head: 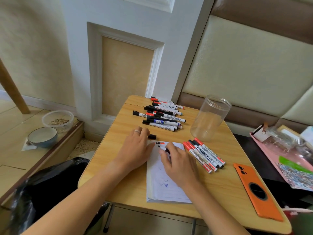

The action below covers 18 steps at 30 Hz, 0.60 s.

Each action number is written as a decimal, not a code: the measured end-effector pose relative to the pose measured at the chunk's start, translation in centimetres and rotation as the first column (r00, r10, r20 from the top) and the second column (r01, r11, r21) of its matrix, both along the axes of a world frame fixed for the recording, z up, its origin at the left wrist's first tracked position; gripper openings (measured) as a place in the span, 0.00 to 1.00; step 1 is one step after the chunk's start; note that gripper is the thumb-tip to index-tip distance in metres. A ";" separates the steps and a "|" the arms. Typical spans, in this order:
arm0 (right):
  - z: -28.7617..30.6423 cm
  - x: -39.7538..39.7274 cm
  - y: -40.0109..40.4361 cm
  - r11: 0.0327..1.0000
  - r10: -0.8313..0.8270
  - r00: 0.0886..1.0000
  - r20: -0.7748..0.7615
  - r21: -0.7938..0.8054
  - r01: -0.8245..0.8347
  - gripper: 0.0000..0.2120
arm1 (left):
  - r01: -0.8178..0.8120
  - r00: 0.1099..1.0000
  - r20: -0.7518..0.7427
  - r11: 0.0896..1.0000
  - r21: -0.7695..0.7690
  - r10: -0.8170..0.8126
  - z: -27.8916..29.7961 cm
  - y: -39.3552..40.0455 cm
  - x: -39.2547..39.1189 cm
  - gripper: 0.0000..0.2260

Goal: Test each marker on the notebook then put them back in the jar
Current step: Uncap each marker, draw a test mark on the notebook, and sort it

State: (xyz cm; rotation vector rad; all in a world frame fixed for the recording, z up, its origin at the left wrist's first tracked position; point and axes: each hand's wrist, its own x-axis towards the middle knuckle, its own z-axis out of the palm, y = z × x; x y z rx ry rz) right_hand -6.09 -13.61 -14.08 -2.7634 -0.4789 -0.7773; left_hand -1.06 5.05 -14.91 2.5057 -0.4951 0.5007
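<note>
A white lined notebook lies open on the small wooden table, with red, black and blue scribbles on its page. My right hand holds a black marker with its tip on the top of the page. My left hand rests flat on the notebook's upper left corner, and its fingertips hold a black cap. A pile of capped markers lies at the table's far side. Several red and black markers lie right of the notebook. The clear plastic jar stands upright with nothing in it.
An orange phone lies face down at the table's right front. A pink tray with clutter sits to the right. On the floor to the left are a blue bowl, a clear container and a black bag.
</note>
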 end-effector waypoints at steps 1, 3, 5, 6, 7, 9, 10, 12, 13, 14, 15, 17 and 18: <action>0.0 0.0 -0.1 0.999 0.006 1.000 0.007 0.050 -0.007 0.13 | 0.020 1.000 -0.022 1.000 0.002 -0.020 0.2 0.2 -1.0 0.15; 0.0 0.0 -0.3 0.989 -0.001 1.000 0.014 0.149 -0.001 0.13 | 0.084 0.995 -0.062 0.995 0.062 -0.080 0.4 0.8 -2.8 0.17; 0.0 0.0 -0.4 0.975 -0.036 0.998 0.049 0.220 0.024 0.14 | 0.176 0.980 -0.116 0.975 0.138 -0.161 0.5 1.5 -4.0 0.20; 0.1 0.0 -0.5 0.964 -0.050 0.997 0.057 0.263 0.034 0.13 | 0.229 0.967 -0.148 0.961 0.158 -0.206 0.5 1.8 -4.4 0.21; 0.2 0.0 -0.6 0.951 -0.057 0.997 0.056 0.307 0.037 0.12 | 0.275 0.954 -0.171 0.946 0.172 -0.247 0.5 2.1 -4.7 0.23; 0.4 0.2 -0.9 0.929 -0.046 0.997 0.056 0.370 0.022 0.11 | 0.335 0.933 -0.208 0.920 0.202 -0.294 0.3 2.3 -4.9 0.27; 0.6 0.3 -1.1 0.922 -0.038 0.997 0.062 0.386 0.011 0.10 | 0.351 0.925 -0.232 0.910 0.220 -0.301 0.2 2.3 -4.9 0.28; 0.8 0.7 -1.5 0.886 -0.016 0.998 0.062 0.463 -0.014 0.09 | 0.358 0.920 -0.266 0.896 0.261 -0.290 0.1 2.3 -4.9 0.31; 1.1 1.0 -1.6 0.819 0.003 1.000 0.021 0.573 -0.015 0.10 | 0.357 0.920 -0.273 0.892 0.279 -0.282 0.1 2.3 -4.9 0.32; 1.6 1.3 -1.7 0.689 0.043 0.997 -0.056 0.725 0.011 0.12 | 0.355 0.920 -0.277 0.888 0.292 -0.277 0.1 2.2 -4.9 0.33; 2.3 1.7 -1.7 0.493 0.112 0.985 -0.131 0.868 0.059 0.15 | 0.353 0.921 -0.278 0.887 0.297 -0.273 0.1 2.2 -4.9 0.33; 3.2 2.7 -1.9 0.055 0.316 0.932 -0.180 0.984 0.171 0.21 | 0.348 0.922 -0.279 0.890 0.295 -0.267 0.1 2.0 -4.8 0.31; 3.4 3.2 -2.2 -0.083 0.392 0.905 -0.167 0.973 0.216 0.23 | 0.347 0.921 -0.284 0.891 0.292 -0.266 0.1 2.0 -4.9 0.30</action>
